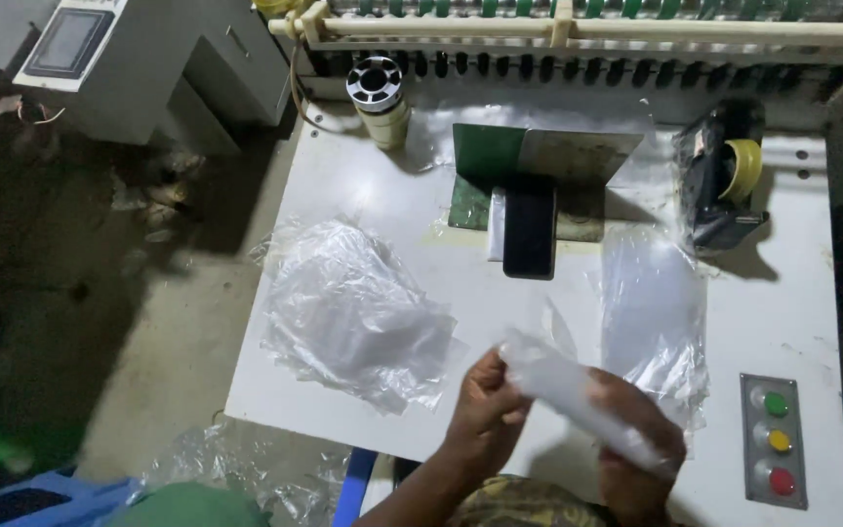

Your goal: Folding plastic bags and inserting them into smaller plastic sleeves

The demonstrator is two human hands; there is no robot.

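both grips closed on one rolled clear plastic bag (578, 395), left hand (485, 410) pinching its upper-left end, right hand (636, 449) wrapping its lower-right end, long axis slanting above the white tabletop (421, 210) near edge.

Dim overall; the white flat counter (392, 195) glows brightest at centre, the frame's left and right edges sink into shadow, and the hands blur slightly.
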